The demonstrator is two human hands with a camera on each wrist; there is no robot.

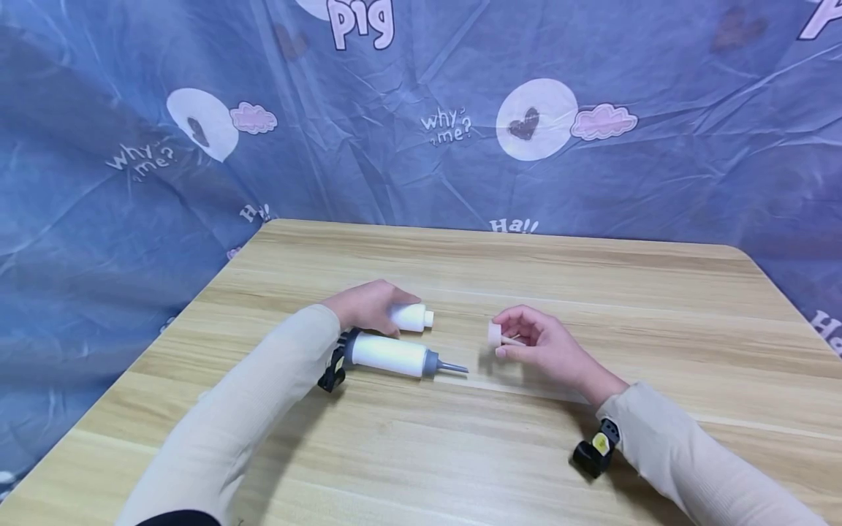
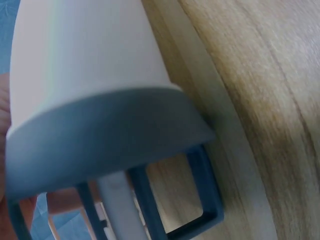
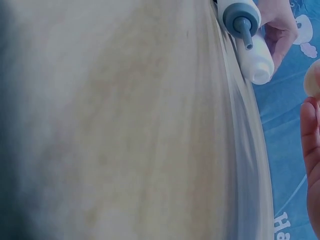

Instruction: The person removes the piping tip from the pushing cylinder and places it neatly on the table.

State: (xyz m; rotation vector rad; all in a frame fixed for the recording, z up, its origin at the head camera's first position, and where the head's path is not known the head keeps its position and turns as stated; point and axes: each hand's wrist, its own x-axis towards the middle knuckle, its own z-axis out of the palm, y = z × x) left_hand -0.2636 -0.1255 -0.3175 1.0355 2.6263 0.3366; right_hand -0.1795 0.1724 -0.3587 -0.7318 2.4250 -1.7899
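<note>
On the table [image 1: 460, 453], a white pump [image 1: 388, 353] is laid flat, its grey nozzle [image 1: 454, 367] pointed rightward. A white cap [image 1: 494, 335] with a thin stem [image 1: 511, 341] is held above the table, pinched between thumb and fingers by the right-hand grip [image 1: 546, 347]. Just beyond the pump, a white bottle [image 1: 409, 318], tipped on its side with its neck toward the cap, is clasped by the left-hand grip [image 1: 368, 303]. Behind, a blue printed cloth [image 1: 395, 146] is hung.
</note>
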